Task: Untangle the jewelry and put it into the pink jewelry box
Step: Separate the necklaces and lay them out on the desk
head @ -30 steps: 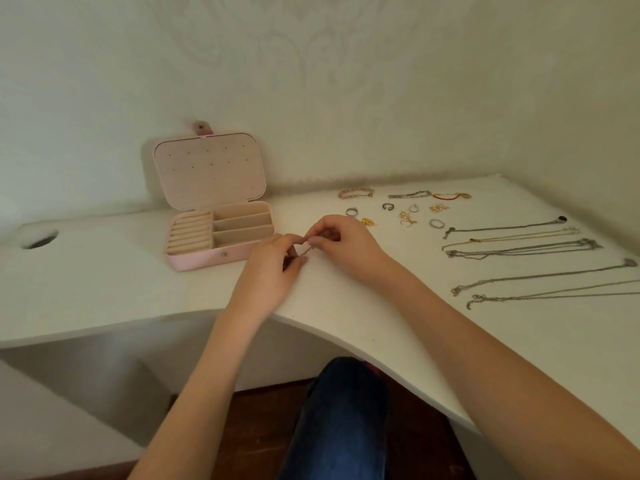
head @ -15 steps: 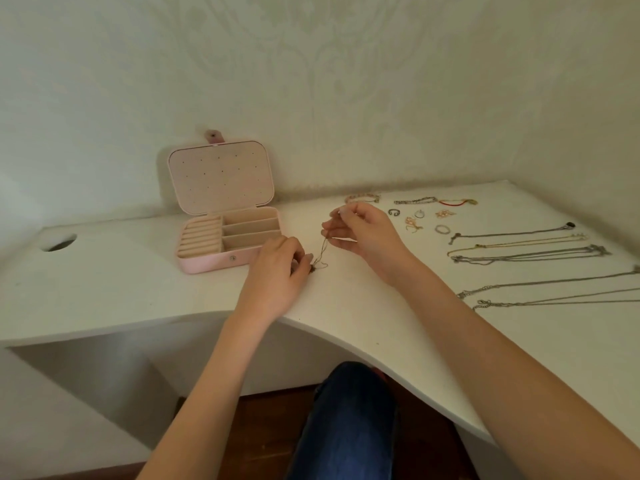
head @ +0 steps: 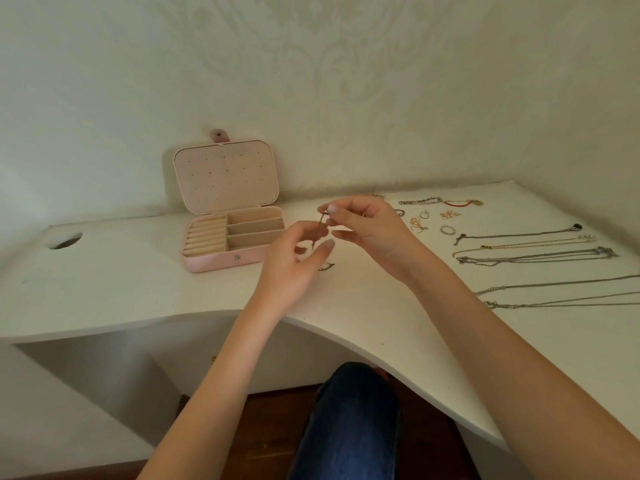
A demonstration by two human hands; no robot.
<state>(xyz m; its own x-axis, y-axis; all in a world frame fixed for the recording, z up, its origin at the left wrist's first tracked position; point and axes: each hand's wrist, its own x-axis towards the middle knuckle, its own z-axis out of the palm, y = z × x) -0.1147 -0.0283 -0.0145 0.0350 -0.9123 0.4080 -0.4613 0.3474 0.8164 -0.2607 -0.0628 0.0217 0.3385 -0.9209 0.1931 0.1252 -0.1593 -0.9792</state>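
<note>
Above the desk point(head: 138, 289) | right hand point(head: 372, 228) is pinching a thin chain point(head: 322, 225) aloft so it is hanging free | left hand point(head: 294, 263), grip loosely spread, is reaching for it | pink jewelry box point(head: 228, 233) is lying open nearby

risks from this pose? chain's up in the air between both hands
1. The right hand pinches only the top of the thin chain; it could slip and re-knot on the desk.
2. The left hand looks loosely placed, so pulling may tighten the tangle.
3. The pink box sits close; a sweep could nudge it.
</note>
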